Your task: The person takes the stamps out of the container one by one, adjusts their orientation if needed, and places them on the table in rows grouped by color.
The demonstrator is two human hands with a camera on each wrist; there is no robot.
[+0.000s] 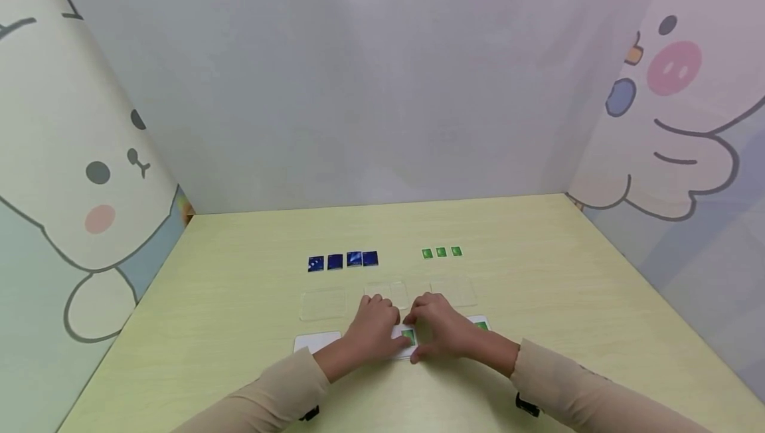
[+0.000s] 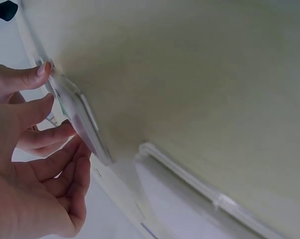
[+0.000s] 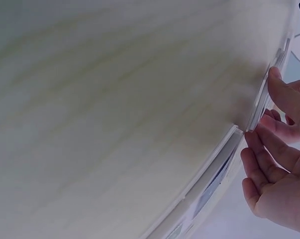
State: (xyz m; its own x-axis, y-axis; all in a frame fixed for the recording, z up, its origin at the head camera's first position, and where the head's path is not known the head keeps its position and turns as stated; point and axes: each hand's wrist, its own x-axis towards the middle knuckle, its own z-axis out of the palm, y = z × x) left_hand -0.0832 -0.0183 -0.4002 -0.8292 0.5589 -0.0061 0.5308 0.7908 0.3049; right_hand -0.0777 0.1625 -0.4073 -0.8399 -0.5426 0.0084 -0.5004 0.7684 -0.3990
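Both hands are at a shallow clear case with a white inside [image 1: 403,354], in the middle near the person. A small green card [image 1: 409,335] lies in it. My left hand [image 1: 372,328] holds the case's left side, its thumb on or close to the card and its fingers at the far edge. From the other side my right hand [image 1: 441,327] grips the case, thumb at the near edge and fingers at the far one. In the left wrist view the case [image 2: 82,117] is seen edge-on between the hands.
A white-lined case [image 1: 317,340] lies left, partly behind the sleeve; another [image 1: 478,319] with a green card is right, mostly hidden by the arm. Clear lids [image 1: 323,304] lie behind. Farther back are several dark blue cards [image 1: 335,261] and three green cards [image 1: 441,252].
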